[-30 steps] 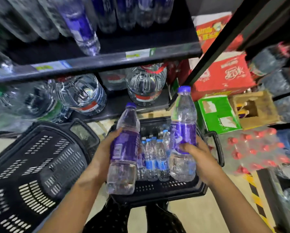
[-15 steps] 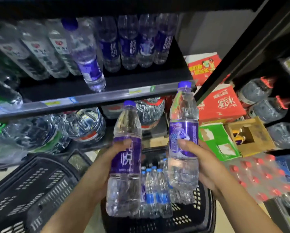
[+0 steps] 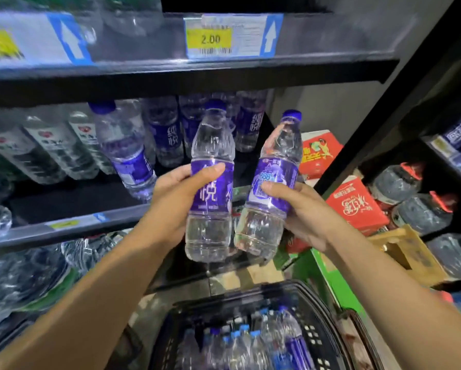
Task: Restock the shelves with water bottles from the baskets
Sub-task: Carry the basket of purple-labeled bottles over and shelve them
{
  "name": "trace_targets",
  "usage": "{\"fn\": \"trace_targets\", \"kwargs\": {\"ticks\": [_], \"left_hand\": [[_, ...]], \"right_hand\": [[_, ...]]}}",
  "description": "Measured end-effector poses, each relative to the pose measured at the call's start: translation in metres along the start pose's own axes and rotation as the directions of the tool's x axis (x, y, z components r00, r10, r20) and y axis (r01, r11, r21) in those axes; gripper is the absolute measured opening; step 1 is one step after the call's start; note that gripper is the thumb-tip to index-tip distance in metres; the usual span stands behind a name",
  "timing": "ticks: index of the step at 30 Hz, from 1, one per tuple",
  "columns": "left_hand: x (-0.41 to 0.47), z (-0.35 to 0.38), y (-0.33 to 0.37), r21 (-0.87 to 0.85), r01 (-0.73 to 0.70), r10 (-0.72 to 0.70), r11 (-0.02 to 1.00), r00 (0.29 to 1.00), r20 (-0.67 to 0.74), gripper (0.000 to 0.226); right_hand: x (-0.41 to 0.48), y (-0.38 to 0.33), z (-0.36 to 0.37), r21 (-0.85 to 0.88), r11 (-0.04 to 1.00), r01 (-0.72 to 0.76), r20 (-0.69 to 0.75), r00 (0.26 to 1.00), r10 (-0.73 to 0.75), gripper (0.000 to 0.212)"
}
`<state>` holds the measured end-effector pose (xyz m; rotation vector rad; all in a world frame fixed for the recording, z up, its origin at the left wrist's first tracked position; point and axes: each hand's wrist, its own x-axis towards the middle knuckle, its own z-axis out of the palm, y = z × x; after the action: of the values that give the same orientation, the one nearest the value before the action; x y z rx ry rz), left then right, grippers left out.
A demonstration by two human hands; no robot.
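My left hand (image 3: pixel 178 198) grips a clear water bottle with a purple label (image 3: pixel 212 188), held upright in front of the middle shelf (image 3: pixel 64 225). My right hand (image 3: pixel 298 209) grips a second purple-label bottle (image 3: pixel 273 182), tilted slightly right, its base touching the first. Both have blue caps. Behind them on that shelf stand several purple-label bottles (image 3: pixel 168 134), one leaning (image 3: pixel 125 148). Below, the black basket (image 3: pixel 317 332) holds several smaller blue-capped bottles (image 3: pixel 237 345).
White-label bottles (image 3: pixel 50 145) fill the shelf's left side. An upper shelf edge carries a 2.00 price tag (image 3: pixel 210 38). Large water jugs (image 3: pixel 23 276) sit on the bottom shelf. Red cartons (image 3: pixel 355 206), a green box and a brown crate (image 3: pixel 405 252) stand at right.
Both hands have lifted their bottles up out of the basket to the level of the middle shelf. The view has tilted upward; the basket now lies at the bottom edge.
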<state>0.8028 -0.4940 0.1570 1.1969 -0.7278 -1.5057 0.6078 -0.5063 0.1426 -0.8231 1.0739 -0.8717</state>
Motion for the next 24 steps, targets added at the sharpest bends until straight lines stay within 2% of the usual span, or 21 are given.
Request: {"fn": "trace_targets", "kwargs": {"ticks": [2,5,10,12,14,15,18,20,22,24], "left_hand": [[0.014,0.002,0.000,-0.012,-0.033,0.033,0.999,0.999,0.007,0.019],[0.035,0.005,-0.001,-0.026,-0.073,0.073,0.997,0.997,0.017,0.016],[0.072,0.003,-0.001,-0.001,-0.128,0.128,0.992,0.992,-0.011,0.009],[0.084,0.001,0.000,0.004,-0.145,0.145,0.989,0.989,0.014,0.013],[0.092,0.000,0.001,-0.007,-0.152,0.152,0.988,0.988,0.026,0.028],[0.096,0.001,0.001,-0.033,-0.158,0.158,0.987,0.987,0.024,0.031],[0.110,0.004,-0.002,-0.101,-0.202,0.205,0.974,0.979,0.020,0.014],[0.120,0.004,-0.008,-0.105,-0.262,0.262,0.959,0.965,-0.008,0.029],[0.128,0.003,-0.018,-0.063,-0.308,0.307,0.949,0.951,-0.022,0.055],[0.130,0.002,-0.029,-0.006,-0.328,0.327,0.945,0.944,-0.030,0.061]], "right_hand": [[0.016,0.001,-0.004,0.064,0.998,0.025,0.009,1.000,-0.026,0.036],[0.039,0.004,-0.011,0.068,0.997,0.048,0.015,0.999,-0.049,0.040],[0.075,-0.002,-0.013,-0.050,0.980,0.193,-0.108,0.974,-0.198,0.056],[0.087,-0.010,-0.013,-0.128,0.956,0.264,-0.180,0.942,-0.284,0.069],[0.095,-0.018,-0.010,-0.186,0.932,0.312,-0.247,0.903,-0.352,0.078],[0.100,-0.020,-0.010,-0.218,0.916,0.337,-0.278,0.878,-0.389,0.076],[0.111,-0.023,-0.009,-0.305,0.861,0.408,-0.346,0.795,-0.499,0.058],[0.119,-0.021,-0.006,-0.393,0.815,0.426,-0.365,0.741,-0.564,0.057],[0.127,-0.010,-0.002,-0.470,0.783,0.407,-0.376,0.710,-0.595,0.059],[0.134,0.004,0.001,-0.521,0.764,0.380,-0.382,0.697,-0.607,0.065]]}}
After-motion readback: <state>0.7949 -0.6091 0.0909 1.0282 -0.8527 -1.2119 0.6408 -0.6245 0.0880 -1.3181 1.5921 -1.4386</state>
